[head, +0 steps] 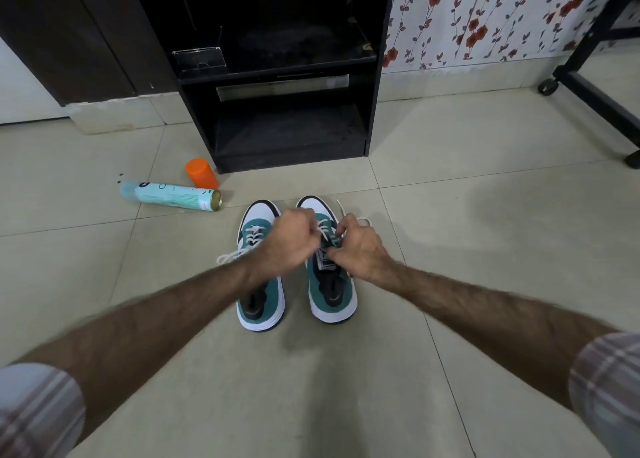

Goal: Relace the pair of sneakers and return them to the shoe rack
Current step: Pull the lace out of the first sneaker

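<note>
Sneakers, two of them, stand side by side on the tiled floor [450, 235] directly beneath both hands, toes pointing away from the person toward the shoe rack [287, 76]. That rack, a black open unit with two shelves, stands well beyond the hands, and both shelves look bare apart from a small dark box [199, 59] on the upper one, left side.

Each shoe is teal with a white toe cap, a black inner lining and a thick white sole. The left sneaker [259, 284] lies under the left wrist; its white lace is threaded through the lower eyelets and a loose end trails out to the left. The right sneaker [330, 287] sits under the fingers of both hands. A tongue tag with small print shows there, too blurred to read.

The left hand [289, 242] is curled into a loose fist, pinching the white lace [323, 232] above the right shoe's eyelets. The right hand [356, 246] pinches the other run of that lace between thumb and forefinger, one free end sticking up just past its knuckles.

Left of the hands and farther away, one pale blue spray can [171, 196] lies on its side, its printing unreadable, with one orange cap [201, 173] just beside it.
</note>
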